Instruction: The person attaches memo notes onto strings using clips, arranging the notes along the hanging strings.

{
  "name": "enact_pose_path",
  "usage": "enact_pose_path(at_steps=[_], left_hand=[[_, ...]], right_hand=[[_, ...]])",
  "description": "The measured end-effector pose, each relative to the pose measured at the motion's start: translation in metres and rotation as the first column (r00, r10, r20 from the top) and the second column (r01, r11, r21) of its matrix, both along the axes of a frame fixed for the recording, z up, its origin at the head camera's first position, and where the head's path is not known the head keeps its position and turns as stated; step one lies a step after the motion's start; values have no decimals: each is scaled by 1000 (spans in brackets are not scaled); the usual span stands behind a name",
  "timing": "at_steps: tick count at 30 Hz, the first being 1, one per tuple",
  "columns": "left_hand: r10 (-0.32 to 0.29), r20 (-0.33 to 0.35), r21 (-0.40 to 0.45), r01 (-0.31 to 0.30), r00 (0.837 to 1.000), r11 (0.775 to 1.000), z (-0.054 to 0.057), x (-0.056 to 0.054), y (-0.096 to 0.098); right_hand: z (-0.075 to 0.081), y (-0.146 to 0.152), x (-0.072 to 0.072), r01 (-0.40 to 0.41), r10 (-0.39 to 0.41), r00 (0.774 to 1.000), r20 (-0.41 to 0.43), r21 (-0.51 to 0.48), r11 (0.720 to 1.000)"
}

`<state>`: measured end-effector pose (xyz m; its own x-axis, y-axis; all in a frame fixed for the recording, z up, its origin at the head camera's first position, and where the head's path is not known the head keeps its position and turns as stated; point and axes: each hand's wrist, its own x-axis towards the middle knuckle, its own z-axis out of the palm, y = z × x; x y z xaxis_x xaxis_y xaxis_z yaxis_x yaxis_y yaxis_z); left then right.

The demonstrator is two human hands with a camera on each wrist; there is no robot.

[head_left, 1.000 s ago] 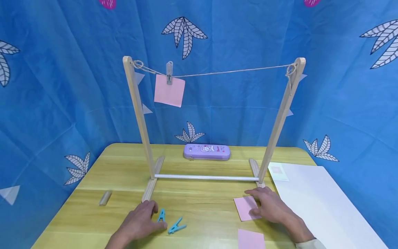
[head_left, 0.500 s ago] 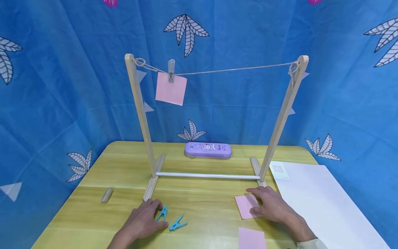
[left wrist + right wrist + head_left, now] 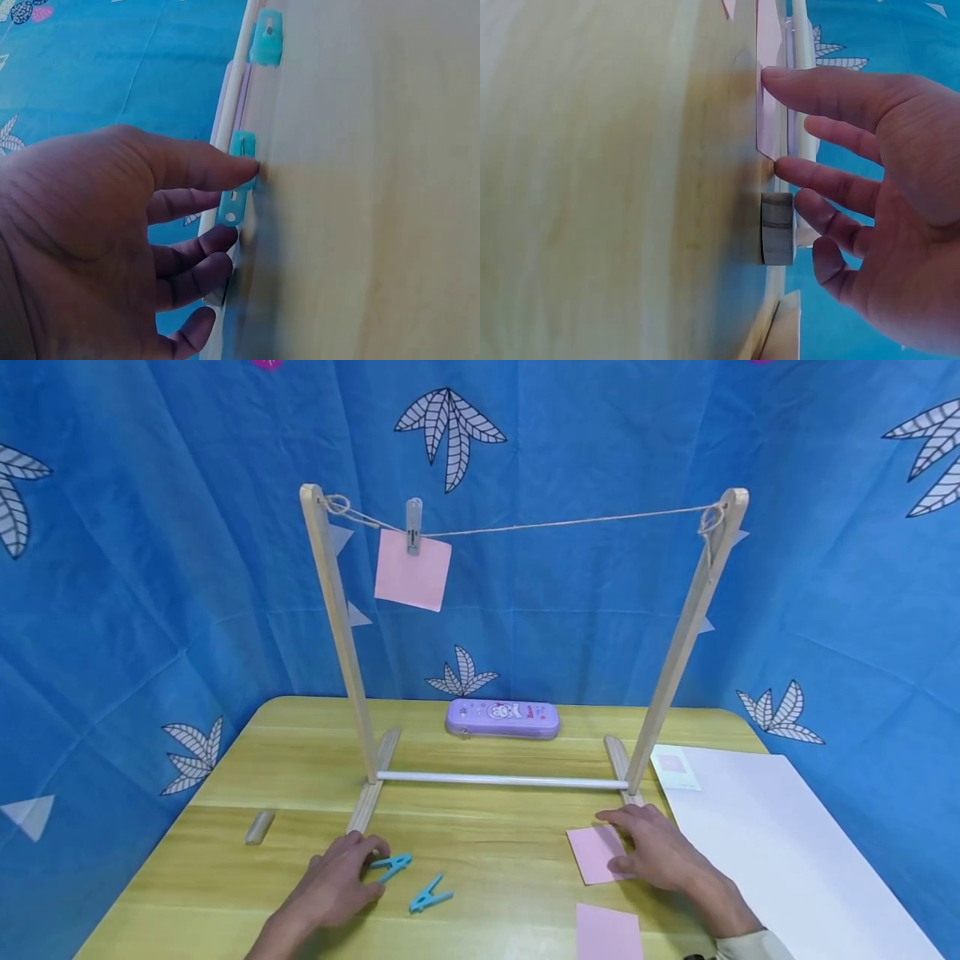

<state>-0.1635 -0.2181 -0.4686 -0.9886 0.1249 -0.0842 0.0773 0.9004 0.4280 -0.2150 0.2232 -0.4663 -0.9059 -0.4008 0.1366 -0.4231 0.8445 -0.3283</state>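
Observation:
In the head view, my left hand (image 3: 335, 881) is low over the table with its fingers loosely bent. Its thumb and index finger lie about the handle ends of one turquoise clothespin (image 3: 393, 865); a gap shows between the fingertips. A second turquoise clothespin (image 3: 430, 896) lies just to the right. At the right, my right hand (image 3: 658, 852) rests over a pink paper square (image 3: 592, 853), its thumb (image 3: 799, 81) touching the paper and the other fingers spread and relaxed. Another pink square (image 3: 607, 933) lies nearer the front edge.
A wooden frame with posts (image 3: 337, 635) and a white crossbar (image 3: 502, 780) carries a string (image 3: 555, 524). On it a clear clip (image 3: 413, 527) holds a pink square (image 3: 412, 572). Also on the table are a purple pencil case (image 3: 502, 718), a small grey block (image 3: 259, 827) and a white board (image 3: 757, 827).
The clothespin by my left hand has turned, its handle ends now toward the hand. My left hand has shifted slightly left. The right hand stays over its paper square.

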Motion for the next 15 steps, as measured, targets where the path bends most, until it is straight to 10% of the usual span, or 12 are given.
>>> enact_pose_path(at_steps=[15], left_hand=[[6,23,75,-8,1000,997,0,-1,-3]], right_hand=[[-1,5,-5,17,-15,997,77,-22,1000]])
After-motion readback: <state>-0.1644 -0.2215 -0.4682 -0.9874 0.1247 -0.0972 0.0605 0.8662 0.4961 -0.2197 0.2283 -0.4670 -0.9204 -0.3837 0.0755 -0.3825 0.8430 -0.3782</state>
